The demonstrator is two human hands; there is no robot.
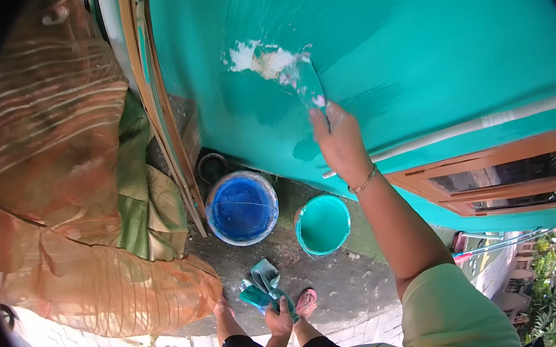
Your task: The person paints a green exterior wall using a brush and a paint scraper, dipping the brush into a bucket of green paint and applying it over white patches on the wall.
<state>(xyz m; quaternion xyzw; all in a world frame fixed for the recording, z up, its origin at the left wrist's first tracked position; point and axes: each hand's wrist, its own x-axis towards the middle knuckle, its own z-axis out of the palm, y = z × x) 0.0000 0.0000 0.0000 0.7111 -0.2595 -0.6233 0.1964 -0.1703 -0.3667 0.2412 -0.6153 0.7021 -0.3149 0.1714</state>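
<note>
At upper centre, the right hand (342,141), fingers clenched round a scraper (310,83), held it at the pale patch (270,63), apparently for blade contact. At lower centre, left fingers (283,304) grasped a teal-stained brush (255,297), seemingly clear of the work.

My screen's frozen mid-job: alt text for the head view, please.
The right hand holds a scraper at a whitish patch on a teal wall. Lower down, the left hand holds what looks like a teal brush; a blue-lined bucket and a teal-lined bucket stand on the ground.
</note>
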